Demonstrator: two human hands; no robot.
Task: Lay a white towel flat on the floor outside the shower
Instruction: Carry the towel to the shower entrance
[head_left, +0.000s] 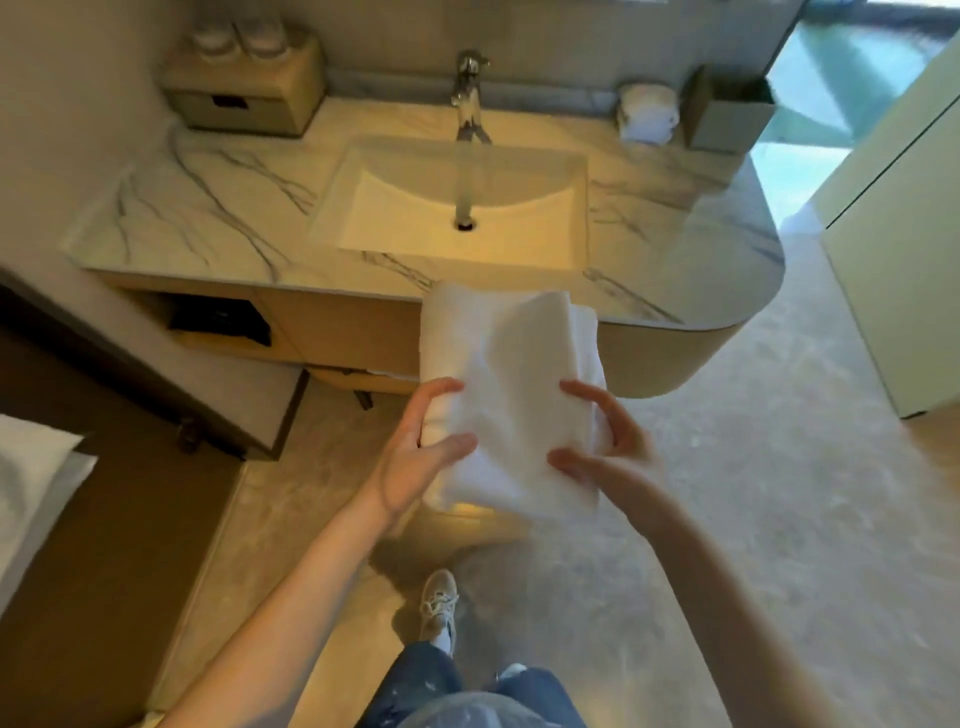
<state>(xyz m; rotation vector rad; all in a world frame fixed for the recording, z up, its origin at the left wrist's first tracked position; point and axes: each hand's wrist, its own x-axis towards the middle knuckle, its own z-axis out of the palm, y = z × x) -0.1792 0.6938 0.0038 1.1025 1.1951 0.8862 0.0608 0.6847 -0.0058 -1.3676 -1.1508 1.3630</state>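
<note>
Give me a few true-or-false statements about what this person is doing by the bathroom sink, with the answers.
1. Both hands hold the folded white towel. True: the left hand and the right hand grip it from either side.
2. The towel already lies flat on the grey stone floor. False: it is held in the air, still folded.
3. The chrome tap stands behind the white rectangular sink basin. True.
4. The basin is full of folded towels. False: nothing lies in it.
5. The person is barefoot. False: a light-coloured sneaker is visible.

White towel folded (held aloft)
</note>
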